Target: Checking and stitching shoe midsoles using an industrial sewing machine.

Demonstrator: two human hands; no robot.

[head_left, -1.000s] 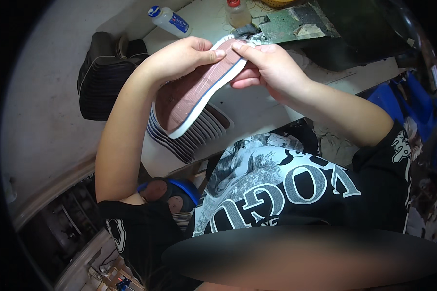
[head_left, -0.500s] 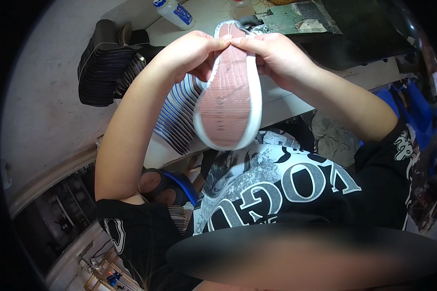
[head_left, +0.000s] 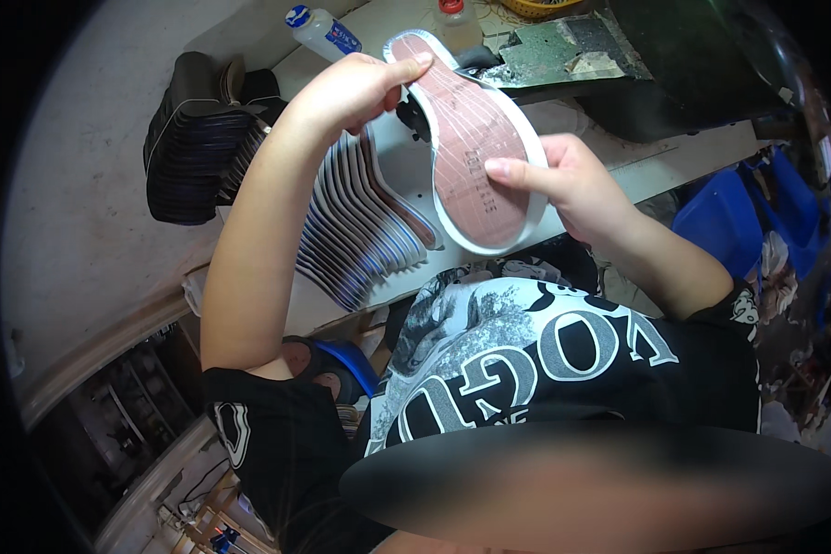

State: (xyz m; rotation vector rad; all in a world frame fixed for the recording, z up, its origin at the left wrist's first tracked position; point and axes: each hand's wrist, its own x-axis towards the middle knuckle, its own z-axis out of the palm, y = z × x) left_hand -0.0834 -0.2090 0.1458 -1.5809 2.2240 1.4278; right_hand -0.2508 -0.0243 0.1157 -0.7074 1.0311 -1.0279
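Observation:
A long insole [head_left: 475, 138] with a pink, white-lined face and a white wrapped rim is held up over the table by both hands. My left hand [head_left: 365, 88] pinches its narrower end, thumb on the pink face and fingers behind. Farther down, my right hand [head_left: 577, 185] grips the broad end at its right edge, with the thumb pressed on the pink face. The fingers behind the insole are mostly hidden. Below my left hand, a fanned row of similar thin insoles [head_left: 365, 226] lies on the white tabletop [head_left: 563, 115].
A string-tied stack of dark insoles [head_left: 189, 152] sits at the left. Toward the back are a blue-capped white bottle [head_left: 328, 35], a red-capped bottle [head_left: 457, 30], a yellow basket [head_left: 540, 7] and a stained green board [head_left: 559, 57]. Blue plastic [head_left: 725, 212] stands at the right.
My right hand has shifted from the narrow end down to the broad end. The insole has tilted, its broad end swinging right. My left hand keeps its pinch at the narrow end.

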